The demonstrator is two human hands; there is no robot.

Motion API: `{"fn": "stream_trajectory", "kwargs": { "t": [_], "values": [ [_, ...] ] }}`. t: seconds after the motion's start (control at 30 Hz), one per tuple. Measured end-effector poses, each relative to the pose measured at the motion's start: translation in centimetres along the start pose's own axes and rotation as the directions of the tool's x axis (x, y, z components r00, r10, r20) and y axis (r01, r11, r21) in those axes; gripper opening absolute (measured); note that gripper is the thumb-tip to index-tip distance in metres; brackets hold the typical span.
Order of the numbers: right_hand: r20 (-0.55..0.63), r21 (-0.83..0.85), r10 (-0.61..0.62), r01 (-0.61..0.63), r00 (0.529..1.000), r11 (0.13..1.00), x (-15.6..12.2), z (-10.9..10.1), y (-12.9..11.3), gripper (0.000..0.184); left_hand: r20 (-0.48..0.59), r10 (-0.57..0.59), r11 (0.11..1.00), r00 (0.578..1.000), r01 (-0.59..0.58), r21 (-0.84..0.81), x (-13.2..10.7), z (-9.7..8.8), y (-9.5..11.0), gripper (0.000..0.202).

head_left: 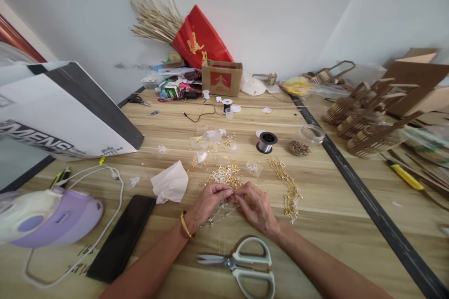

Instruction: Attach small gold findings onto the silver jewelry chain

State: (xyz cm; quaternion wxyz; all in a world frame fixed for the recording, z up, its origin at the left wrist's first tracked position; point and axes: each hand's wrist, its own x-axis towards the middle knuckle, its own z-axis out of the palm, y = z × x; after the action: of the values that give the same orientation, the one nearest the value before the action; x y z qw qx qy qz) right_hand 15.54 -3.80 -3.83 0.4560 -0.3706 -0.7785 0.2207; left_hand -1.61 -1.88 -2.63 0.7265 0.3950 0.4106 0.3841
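My left hand (213, 204) and my right hand (257, 205) meet over the table, fingertips pinched close together. Whatever lies between the fingertips is too small to make out. Below them a silver chain (219, 216) rests on the wood, partly hidden by my left hand. Just beyond the fingers spreads a pile of gold and silver beads (224, 175). Gold chains (289, 187) lie in a bundle to the right of my right hand. Scissors (233, 261) with pale handles lie between my forearms, blades pointing left.
A black phone (122, 236) and white paper (170, 182) lie to the left, near a lilac device (66, 217) with a white cable. Beyond the beads stand a wire spool (266, 142) and a jar of beads (300, 147). Wooden baskets (368, 126) crowd the right.
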Motion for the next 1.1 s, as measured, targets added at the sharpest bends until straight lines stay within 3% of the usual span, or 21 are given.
{"fn": "stream_trajectory", "kwargs": {
  "t": [0.3, 0.7, 1.1],
  "values": [
    [-0.053, 0.009, 0.022, -0.022, 0.998, 1.0, -0.03, 0.17, -0.04, 0.006, 0.021, 0.03, 0.994, 0.999, -0.032, 0.1, -0.41, 0.21, 0.6, 0.031],
    [-0.038, 0.048, 0.002, -0.001, 0.999, 0.999, 0.11, 0.16, -0.03, 0.005, 0.056, 0.048, 0.986, 0.997, -0.056, 0.154, -0.31, -0.21, 0.29, 0.028],
    [-0.032, 0.092, 0.038, -0.035, 0.999, 0.995, -0.07, 0.18, 0.0, 0.004, 0.052, 0.058, 0.989, 0.997, -0.064, 0.137, -0.26, -0.24, 0.06, 0.026]
  ]
}}
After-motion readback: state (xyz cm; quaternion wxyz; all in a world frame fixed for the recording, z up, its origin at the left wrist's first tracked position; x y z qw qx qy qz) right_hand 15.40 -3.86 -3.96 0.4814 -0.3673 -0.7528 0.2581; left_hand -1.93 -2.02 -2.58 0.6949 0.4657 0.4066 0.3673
